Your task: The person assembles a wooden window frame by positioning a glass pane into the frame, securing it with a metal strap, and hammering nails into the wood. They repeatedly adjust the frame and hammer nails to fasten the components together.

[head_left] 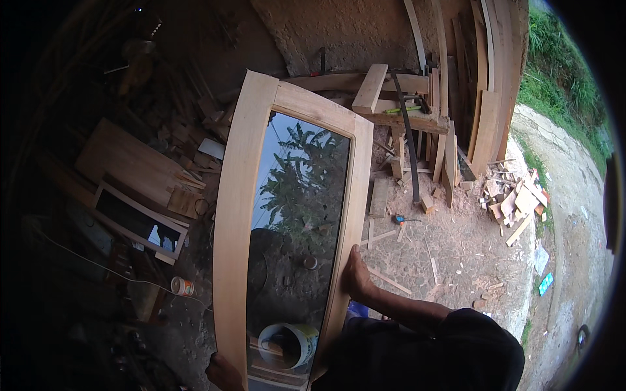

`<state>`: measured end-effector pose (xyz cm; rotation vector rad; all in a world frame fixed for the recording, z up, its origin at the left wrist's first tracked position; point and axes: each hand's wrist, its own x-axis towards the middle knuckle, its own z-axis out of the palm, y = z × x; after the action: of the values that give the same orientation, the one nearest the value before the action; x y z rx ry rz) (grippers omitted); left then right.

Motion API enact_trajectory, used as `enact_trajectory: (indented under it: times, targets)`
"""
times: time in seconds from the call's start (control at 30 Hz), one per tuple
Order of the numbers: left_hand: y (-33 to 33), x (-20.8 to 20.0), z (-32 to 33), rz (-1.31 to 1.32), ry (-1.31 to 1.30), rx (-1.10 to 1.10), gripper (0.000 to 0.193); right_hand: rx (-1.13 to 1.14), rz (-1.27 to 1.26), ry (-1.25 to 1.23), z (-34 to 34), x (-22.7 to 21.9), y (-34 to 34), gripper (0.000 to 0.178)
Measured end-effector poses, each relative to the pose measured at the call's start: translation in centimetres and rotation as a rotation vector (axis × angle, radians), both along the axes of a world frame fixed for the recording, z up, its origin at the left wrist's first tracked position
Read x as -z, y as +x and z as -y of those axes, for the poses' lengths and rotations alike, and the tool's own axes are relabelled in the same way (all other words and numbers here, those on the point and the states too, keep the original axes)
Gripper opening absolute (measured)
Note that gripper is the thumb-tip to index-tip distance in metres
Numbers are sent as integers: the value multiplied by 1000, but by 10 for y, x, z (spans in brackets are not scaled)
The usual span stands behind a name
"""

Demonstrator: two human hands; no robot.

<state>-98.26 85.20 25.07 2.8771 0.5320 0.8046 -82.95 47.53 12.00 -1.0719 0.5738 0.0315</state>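
Tilted in front of me is a pale wooden window sash (236,176), its tall glass pane (306,189) mirroring sky and broad-leaved plants. My right hand (357,272) grips the sash's right stile about two thirds of the way down, with most fingers hidden behind the wood. Low on the left stile, my left hand (223,373) closes round the outer edge near the bottom of the view. A white bucket (308,339) appears in the lower part of the pane; I cannot tell whether it is behind the glass or reflected.
A workbench (411,117) with boards stands beyond the sash, and tall planks (499,78) lean at its right. Offcuts (521,199) are heaped near the road edge. A smaller framed pane (140,218), a paper cup (182,286) and a cable (124,278) lie left.
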Motion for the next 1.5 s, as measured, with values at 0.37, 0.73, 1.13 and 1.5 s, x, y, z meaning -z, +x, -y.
enact_trajectory:
  times: [0.37,0.73,1.13,1.5]
  targets:
    - [293,-12,-19,-214,-47,7,51,122,169,284,-17,5,268,66]
    - [584,-44,30,-125,-66,274,56,352,142,526,31,27,456,60]
    - [992,-42,173,-254,-68,640,70,575,153,640,136,74,697,74]
    - [1324,-29,339,-718,65,964,85,528,-40,438,168,25,782,66]
